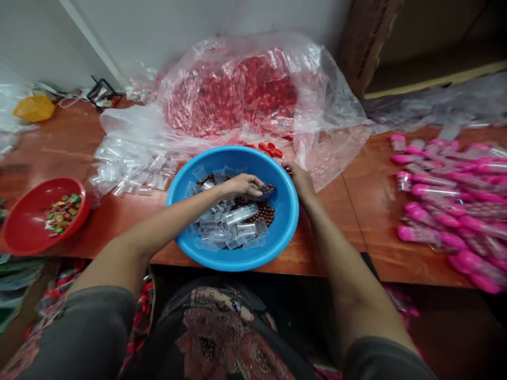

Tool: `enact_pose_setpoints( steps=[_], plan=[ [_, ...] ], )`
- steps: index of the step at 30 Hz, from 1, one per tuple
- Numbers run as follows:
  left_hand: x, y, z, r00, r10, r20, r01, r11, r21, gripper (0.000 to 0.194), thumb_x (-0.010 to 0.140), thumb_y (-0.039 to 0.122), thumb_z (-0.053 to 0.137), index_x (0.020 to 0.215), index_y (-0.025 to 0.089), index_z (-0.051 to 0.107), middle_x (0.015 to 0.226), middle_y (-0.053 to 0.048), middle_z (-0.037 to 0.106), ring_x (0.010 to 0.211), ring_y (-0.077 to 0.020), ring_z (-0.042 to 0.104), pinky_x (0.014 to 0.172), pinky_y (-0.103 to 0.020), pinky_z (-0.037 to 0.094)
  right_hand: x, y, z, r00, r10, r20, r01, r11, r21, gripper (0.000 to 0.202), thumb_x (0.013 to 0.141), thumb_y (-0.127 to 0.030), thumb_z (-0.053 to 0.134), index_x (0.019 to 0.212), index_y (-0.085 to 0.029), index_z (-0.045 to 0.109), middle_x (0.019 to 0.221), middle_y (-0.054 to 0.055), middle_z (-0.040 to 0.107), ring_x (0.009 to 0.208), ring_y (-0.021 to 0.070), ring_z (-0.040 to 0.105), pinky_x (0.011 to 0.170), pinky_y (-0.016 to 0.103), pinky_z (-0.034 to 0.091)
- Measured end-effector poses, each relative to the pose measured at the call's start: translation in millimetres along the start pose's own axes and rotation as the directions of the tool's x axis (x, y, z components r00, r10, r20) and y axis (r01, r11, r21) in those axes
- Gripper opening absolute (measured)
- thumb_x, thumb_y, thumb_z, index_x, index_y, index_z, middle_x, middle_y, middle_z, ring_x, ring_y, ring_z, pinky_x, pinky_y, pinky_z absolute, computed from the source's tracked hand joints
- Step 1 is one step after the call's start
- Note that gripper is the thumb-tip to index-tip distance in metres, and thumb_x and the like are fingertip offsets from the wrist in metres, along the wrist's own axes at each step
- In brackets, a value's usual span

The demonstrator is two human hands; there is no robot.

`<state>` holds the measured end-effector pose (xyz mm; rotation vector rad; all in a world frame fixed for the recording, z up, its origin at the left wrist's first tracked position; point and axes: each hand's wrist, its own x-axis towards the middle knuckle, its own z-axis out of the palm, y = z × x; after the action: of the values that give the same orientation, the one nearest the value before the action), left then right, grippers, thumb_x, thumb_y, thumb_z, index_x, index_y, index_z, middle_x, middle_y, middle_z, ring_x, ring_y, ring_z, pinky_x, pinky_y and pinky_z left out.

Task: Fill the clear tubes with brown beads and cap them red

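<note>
One blue basin, bench's front edge: left hand half-curled over brown beads, right hand beside it, both grips undeterminable; low handling probably limited spills.

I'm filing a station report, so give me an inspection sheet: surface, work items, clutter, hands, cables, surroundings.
Surface: reddish-brown table, seam visible.
Work items: round blue plastic basin containing clear plastic tubes and small round brown beads.
Clutter: clear plastic bag with red pieces, behind basin; round red plastic bowl with small multicoloured pieces, left; pink-and-clear tubes piled right.
Hands: left hand inside basin, near beads; right hand beside basin's right rim; grips unclear.
Cables: thin white cord, rear left.
Surroundings: pale wall behind.
</note>
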<state>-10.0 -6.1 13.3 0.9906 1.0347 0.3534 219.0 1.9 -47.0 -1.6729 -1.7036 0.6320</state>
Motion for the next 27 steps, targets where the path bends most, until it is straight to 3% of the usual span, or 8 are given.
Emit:
enact_pose_setpoints(
  steps=[2, 5, 7, 10, 13, 18, 22, 27],
  plan=[
    [-11.3, 6.2, -1.9, 1.0, 0.017, 0.011, -0.016, 0.997, -0.08, 0.034, 0.061, 0.001, 0.083, 0.086, 0.012, 0.062, 0.078, -0.002, 0.069, 0.07, -0.0109, 0.067, 0.082, -0.034, 0.056, -0.2, -1.6, 0.8, 0.993, 0.025, -0.115, -0.019, 0.998, 0.057, 0.034, 0.088, -0.05, 0.048, 0.102, -0.022, 0.061, 0.099, 0.004, 0.072, 0.089, 0.0215, 0.067, 0.08, 0.036, 0.052],
    [-33.9, 15.8, -4.5, 0.997, 0.063, 0.042, -0.056, 0.987, -0.148, 0.036, 0.063, -0.001, 0.081, 0.092, 0.012, 0.064, 0.087, -0.006, 0.072, 0.076, -0.0128, 0.069, 0.085, -0.036, 0.056, 0.5, -10.3, -2.6, 0.929, 0.163, -0.334, -0.026, 0.925, 0.379, 0.033, 0.08, -0.052, 0.06, 0.092, -0.021, 0.052, 0.086, 0.003, 0.069, 0.076, 0.0178, 0.066, 0.069, 0.032, 0.054],
    [-52.2, 20.4, -4.6, 0.992, 0.102, 0.074, -0.087, 0.978, -0.188, 0.041, 0.064, -0.003, 0.078, 0.1, 0.013, 0.067, 0.094, -0.008, 0.073, 0.081, -0.0142, 0.07, 0.086, -0.037, 0.055, -1.4, -22.3, -10.3, 0.88, 0.281, -0.383, 0.031, 0.771, 0.636, 0.037, 0.072, -0.046, 0.069, 0.088, -0.023, 0.044, 0.076, -0.003, 0.065, 0.063, 0.0141, 0.064, 0.058, 0.027, 0.053],
    [-80.9, 22.6, -1.0, 0.98, 0.171, 0.102, -0.137, 0.951, -0.276, 0.047, 0.065, -0.002, 0.076, 0.108, 0.015, 0.069, 0.1, -0.01, 0.073, 0.089, -0.0169, 0.07, 0.088, -0.037, 0.054, -12.3, -48.4, -27.3, 0.861, 0.333, -0.384, 0.157, 0.544, 0.824, 0.042, 0.066, -0.032, 0.074, 0.095, -0.025, 0.044, 0.074, -0.008, 0.064, 0.057, 0.01, 0.064, 0.054, 0.022, 0.053],
    [-104.0, 19.1, 5.2, 0.966, 0.254, 0.055, -0.223, 0.919, -0.327, 0.046, 0.062, 0.002, 0.08, 0.105, 0.016, 0.071, 0.103, -0.009, 0.074, 0.091, -0.0181, 0.069, 0.087, -0.036, 0.053, -32.7, -78.6, -41.5, 0.9, 0.304, -0.312, 0.192, 0.365, 0.911, 0.043, 0.066, -0.024, 0.074, 0.102, -0.025, 0.052, 0.077, -0.009, 0.065, 0.065, 0.0076, 0.067, 0.065, 0.02, 0.058],
    [-126.3, 6.7, 11.5, 0.925, 0.375, -0.064, -0.377, 0.884, -0.276, 0.046, 0.06, 0.009, 0.083, 0.105, 0.017, 0.072, 0.108, -0.009, 0.073, 0.097, -0.0198, 0.067, 0.091, -0.037, 0.05, -74.1, -123.1, -40.8, 0.966, 0.259, -0.015, -0.04, 0.205, 0.978, 0.029, 0.066, -0.021, 0.078, 0.093, -0.024, 0.066, 0.081, -0.006, 0.071, 0.069, 0.0071, 0.069, 0.068, 0.017, 0.06],
    [-140.7, -5.0, 12.1, 0.887, 0.459, -0.052, -0.462, 0.875, -0.146, 0.041, 0.067, 0.017, 0.082, 0.107, 0.017, 0.073, 0.115, -0.01, 0.072, 0.105, -0.0206, 0.065, 0.095, -0.038, 0.048, -101.9, -147.6, -28.3, 0.962, 0.241, 0.125, -0.177, 0.206, 0.962, 0.032, 0.062, -0.02, 0.083, 0.091, -0.026, 0.071, 0.083, -0.006, 0.075, 0.07, 0.0079, 0.071, 0.067, 0.017, 0.06],
    [-156.2, -23.2, 11.6, 0.875, 0.477, -0.082, -0.484, 0.863, -0.145, 0.042, 0.072, 0.025, 0.08, 0.112, 0.018, 0.07, 0.119, -0.01, 0.07, 0.108, -0.0219, 0.065, 0.092, -0.037, 0.051, -121.9, -163.4, -17.9, 0.974, 0.186, 0.13, -0.183, 0.305, 0.934, 0.035, 0.06, -0.02, 0.087, 0.091, -0.027, 0.073, 0.092, -0.005, 0.076, 0.079, 0.0088, 0.072, 0.075, 0.019, 0.06]
  ],
)
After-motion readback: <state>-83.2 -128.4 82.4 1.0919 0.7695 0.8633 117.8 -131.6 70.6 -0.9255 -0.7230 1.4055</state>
